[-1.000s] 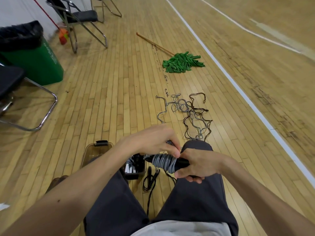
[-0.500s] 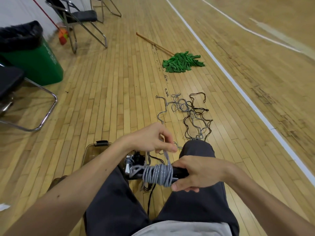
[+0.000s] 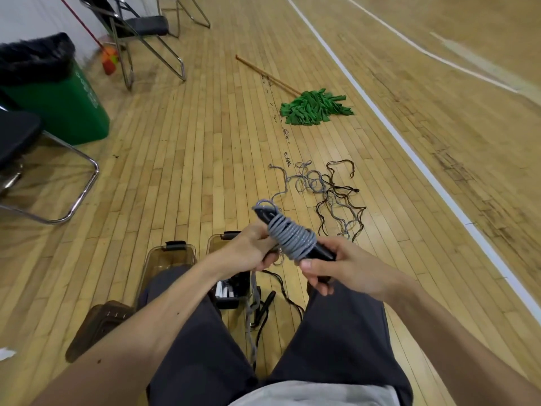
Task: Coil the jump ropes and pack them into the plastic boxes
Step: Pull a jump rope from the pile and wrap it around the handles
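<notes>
At the far left a green bin lined with a black bag stands by the wall, with a metal-framed chair in front of it. Nearer the person a brown lid lies flat on the wooden floor, just beside a clear plastic box that is partly hidden by the left knee. A second box sits right next to it between the legs, with black and white items inside that are too small to tell apart. The left hand curls round the far part of a grey jump rope, which is wound in tight turns around its black handles and held in the air above the lap, tilted away and to the left. The right hand grips the near end of the same bundle, thumb on top, so both hands are close together and clamped on it. Below them a black rope trails on the floor between the legs. Further out, loose ropes, grey and dark brown, lie tangled together. Beyond them a green mop rests on the boards, and a white line runs past on the right.
</notes>
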Demonstrator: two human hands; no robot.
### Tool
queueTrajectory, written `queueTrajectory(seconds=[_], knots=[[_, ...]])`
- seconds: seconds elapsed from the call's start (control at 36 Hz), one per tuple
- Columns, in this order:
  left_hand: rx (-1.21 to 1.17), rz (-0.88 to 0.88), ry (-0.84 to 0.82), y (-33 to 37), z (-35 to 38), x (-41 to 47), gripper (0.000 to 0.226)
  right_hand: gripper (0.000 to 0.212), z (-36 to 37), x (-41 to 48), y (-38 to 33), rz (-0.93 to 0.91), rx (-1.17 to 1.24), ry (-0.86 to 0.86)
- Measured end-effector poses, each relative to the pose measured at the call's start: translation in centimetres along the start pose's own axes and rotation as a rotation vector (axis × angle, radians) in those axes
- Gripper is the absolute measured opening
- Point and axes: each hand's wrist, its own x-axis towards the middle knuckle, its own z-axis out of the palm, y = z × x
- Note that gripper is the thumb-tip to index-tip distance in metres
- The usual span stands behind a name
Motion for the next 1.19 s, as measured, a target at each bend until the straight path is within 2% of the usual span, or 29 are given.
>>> queueTrajectory(seconds=[0.11,0.31,0.47,0.56,0.69,0.81,0.89,0.97,1.06,1.14,1.19], knots=[[-0.047,-0.006,0.035,-0.4,0.4,-0.3,0.031,0.01,-0.1,0.3,0.9,0.07,0.071,0.065],[-0.082,0.014,-0.088,-1.2,0.7,-1.0,0.028,0.013,-0.5,0.6,1.7,0.121,0.17,0.162],[0.03,-0.019,-0.144,-1.4,1.0,-0.8,0.021,0.013,-0.6,1.1,3.2,0.17,0.062,0.24],[0.134,-0.035,-0.143,-1.6,1.1,-0.6,0.02,0.01,-0.7,1.3,3.9,0.179,-0.058,0.254],[0.288,-0.051,-0.187,-1.3,1.1,-0.5,0.021,0.002,-0.5,1.4,4.5,0.183,-0.11,0.26],[0.645,-0.009,-0.151,-0.5,1.1,-0.7,0.019,0.006,-0.1,1.5,4.5,0.176,-0.196,0.249],[0.897,0.048,-0.005,0.0,1.6,-0.7,0.022,0.008,0.1,2.0,4.5,0.204,-0.226,0.29],[0.927,0.077,0.121,-0.1,1.7,-0.5,0.028,0.011,0.1,2.6,4.7,0.238,-0.241,0.389],[0.924,0.073,0.131,-0.5,1.8,-0.4,0.031,0.013,-0.3,3.1,5.4,0.291,-0.336,0.467],[1.037,0.112,0.104,-0.4,2.2,-0.6,0.029,0.014,-0.2,3.3,5.5,0.336,-0.382,0.438],[1.109,0.164,0.077,0.3,2.0,-0.7,0.03,0.016,-0.1,3.2,5.0,0.383,-0.375,0.349]])
